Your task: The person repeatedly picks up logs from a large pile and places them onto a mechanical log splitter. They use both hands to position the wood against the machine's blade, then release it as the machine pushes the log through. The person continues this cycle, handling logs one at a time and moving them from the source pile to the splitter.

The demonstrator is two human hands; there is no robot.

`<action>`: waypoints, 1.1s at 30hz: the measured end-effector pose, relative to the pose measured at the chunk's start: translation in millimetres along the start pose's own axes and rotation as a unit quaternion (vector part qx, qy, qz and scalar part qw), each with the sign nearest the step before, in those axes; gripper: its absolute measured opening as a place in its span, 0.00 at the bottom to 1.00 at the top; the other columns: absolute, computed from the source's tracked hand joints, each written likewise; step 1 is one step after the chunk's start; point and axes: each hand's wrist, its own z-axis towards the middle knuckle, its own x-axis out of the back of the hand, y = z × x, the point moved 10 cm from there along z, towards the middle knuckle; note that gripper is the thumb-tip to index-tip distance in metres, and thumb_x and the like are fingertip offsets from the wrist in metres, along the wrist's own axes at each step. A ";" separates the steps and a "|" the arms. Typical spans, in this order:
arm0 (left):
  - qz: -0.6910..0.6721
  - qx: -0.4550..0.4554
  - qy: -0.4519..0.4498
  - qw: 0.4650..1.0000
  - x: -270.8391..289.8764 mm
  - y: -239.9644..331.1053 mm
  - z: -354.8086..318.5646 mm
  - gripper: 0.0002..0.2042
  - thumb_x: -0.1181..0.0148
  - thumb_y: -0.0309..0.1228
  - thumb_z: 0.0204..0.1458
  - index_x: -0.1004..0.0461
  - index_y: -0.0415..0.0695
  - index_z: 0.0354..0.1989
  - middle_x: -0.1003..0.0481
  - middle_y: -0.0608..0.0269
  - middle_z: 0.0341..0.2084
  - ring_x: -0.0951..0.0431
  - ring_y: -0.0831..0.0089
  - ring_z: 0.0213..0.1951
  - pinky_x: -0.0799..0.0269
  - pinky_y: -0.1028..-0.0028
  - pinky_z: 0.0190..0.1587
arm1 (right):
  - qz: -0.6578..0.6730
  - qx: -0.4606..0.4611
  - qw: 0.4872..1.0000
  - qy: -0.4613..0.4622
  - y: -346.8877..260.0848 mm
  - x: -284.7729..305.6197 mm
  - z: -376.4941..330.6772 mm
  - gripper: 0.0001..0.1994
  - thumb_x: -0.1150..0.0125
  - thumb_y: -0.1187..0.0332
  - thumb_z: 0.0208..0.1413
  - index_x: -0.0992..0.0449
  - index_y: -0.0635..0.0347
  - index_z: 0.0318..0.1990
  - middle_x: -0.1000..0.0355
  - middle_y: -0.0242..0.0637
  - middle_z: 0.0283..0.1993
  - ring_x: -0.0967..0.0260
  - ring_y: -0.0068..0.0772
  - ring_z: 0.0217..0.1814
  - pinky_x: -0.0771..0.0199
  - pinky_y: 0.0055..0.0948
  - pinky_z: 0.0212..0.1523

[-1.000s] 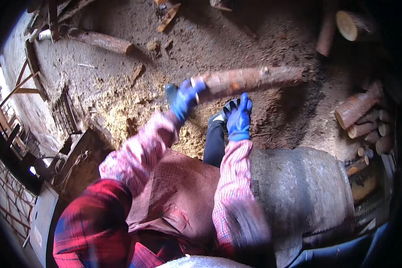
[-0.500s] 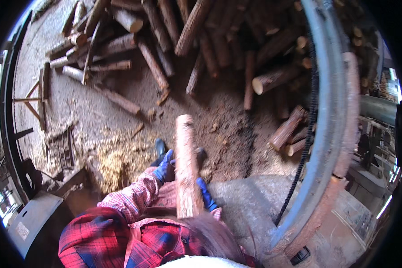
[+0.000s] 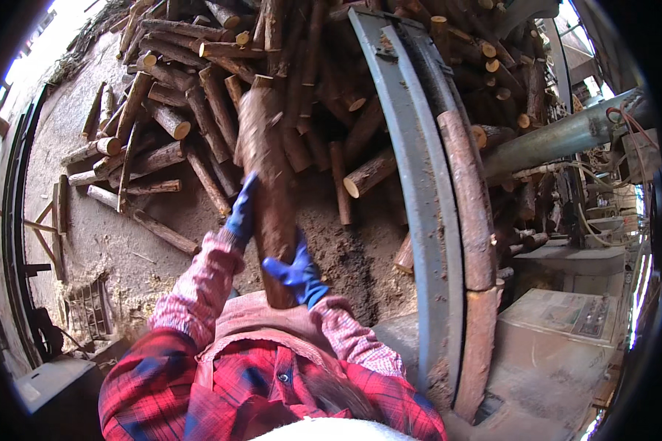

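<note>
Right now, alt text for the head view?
Blue-gloved left hand and right hand hold a blurred log from either side. Beyond lies a jumbled log pile; to the right runs a blue-grey metal rail.

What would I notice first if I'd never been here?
Probably the big log in the middle, held between the blue-gloved left hand and right hand. Beyond it, a log heap spreads across the top. On the right, a long grey-blue beam runs down the picture.
</note>
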 end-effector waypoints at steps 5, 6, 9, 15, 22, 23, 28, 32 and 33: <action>0.194 -0.296 -0.268 0.896 -286.6 123.7 10.4 0.34 0.44 0.49 0.56 0.40 0.35 0.62 0.37 0.55 0.61 0.38 0.64 0.63 0.43 0.69 0.64 | -0.016 0.208 0.976 0.059 -178.4 138.5 40.8 0.48 0.25 0.66 0.41 0.49 0.62 0.68 0.40 0.42 0.63 0.42 0.35 0.65 0.42 0.33 0.66; 0.247 -0.214 -0.255 0.910 -347.0 138.0 -0.9 0.35 0.39 0.48 0.54 0.40 0.35 0.62 0.36 0.55 0.61 0.37 0.62 0.63 0.41 0.68 0.63 | -0.004 0.224 0.971 0.078 -218.1 181.3 45.9 0.43 0.27 0.71 0.44 0.47 0.61 0.68 0.38 0.41 0.62 0.41 0.34 0.64 0.41 0.31 0.66; 0.325 -0.256 -0.172 0.894 -360.7 159.4 -8.3 0.37 0.34 0.46 0.49 0.41 0.40 0.64 0.37 0.50 0.62 0.38 0.63 0.63 0.43 0.68 0.64 | -0.264 0.413 0.861 0.136 -390.4 227.4 64.5 0.39 0.26 0.67 0.44 0.41 0.63 0.63 0.35 0.41 0.59 0.37 0.35 0.58 0.35 0.31 0.58; 0.435 -0.093 0.038 0.895 -136.3 72.8 -1.4 0.37 0.35 0.47 0.50 0.42 0.40 0.64 0.35 0.50 0.60 0.35 0.62 0.61 0.39 0.69 0.62 | -0.415 0.225 0.857 0.206 -427.9 358.4 202.7 0.52 0.23 0.55 0.36 0.48 0.66 0.66 0.35 0.50 0.59 0.33 0.46 0.57 0.33 0.39 0.58; 0.368 0.137 0.378 0.838 227.2 -26.7 -267.8 0.30 0.35 0.47 0.48 0.30 0.36 0.53 0.26 0.59 0.34 0.25 0.69 0.39 0.28 0.71 0.42 | -0.635 0.093 0.730 0.235 -332.4 422.9 225.4 0.55 0.23 0.45 0.29 0.46 0.62 0.65 0.38 0.59 0.61 0.38 0.59 0.62 0.36 0.45 0.60; 0.295 0.175 0.432 0.834 273.4 -51.7 -320.3 0.26 0.36 0.46 0.48 0.27 0.39 0.49 0.26 0.62 0.31 0.26 0.71 0.35 0.30 0.73 0.38 | -0.638 0.138 0.715 0.250 -334.5 430.4 219.6 0.56 0.23 0.45 0.28 0.46 0.62 0.65 0.36 0.60 0.59 0.37 0.59 0.61 0.35 0.45 0.59; 0.054 0.266 0.563 0.781 329.1 -176.3 -458.2 0.28 0.43 0.50 0.50 0.34 0.53 0.59 0.30 0.58 0.32 0.35 0.69 0.26 0.43 0.65 0.22 | -0.578 0.050 0.775 0.250 -305.6 401.0 175.7 0.56 0.23 0.50 0.36 0.53 0.63 0.69 0.36 0.60 0.59 0.37 0.53 0.60 0.39 0.40 0.62; -0.032 0.267 0.435 0.859 331.0 -200.3 -415.9 0.18 0.44 0.53 0.50 0.30 0.62 0.47 0.33 0.66 0.25 0.38 0.71 0.22 0.42 0.68 0.24 | -0.753 0.058 0.553 0.351 -315.1 410.5 154.8 0.51 0.32 0.40 0.38 0.45 0.61 0.67 0.41 0.59 0.64 0.43 0.57 0.66 0.40 0.46 0.63; -0.030 0.280 0.429 0.858 336.2 -189.9 -400.5 0.18 0.43 0.53 0.50 0.30 0.63 0.46 0.33 0.67 0.25 0.37 0.71 0.22 0.41 0.68 0.25 | -0.767 0.148 0.505 0.367 -315.6 387.0 142.7 0.49 0.33 0.42 0.40 0.44 0.61 0.66 0.43 0.57 0.65 0.46 0.54 0.68 0.41 0.44 0.64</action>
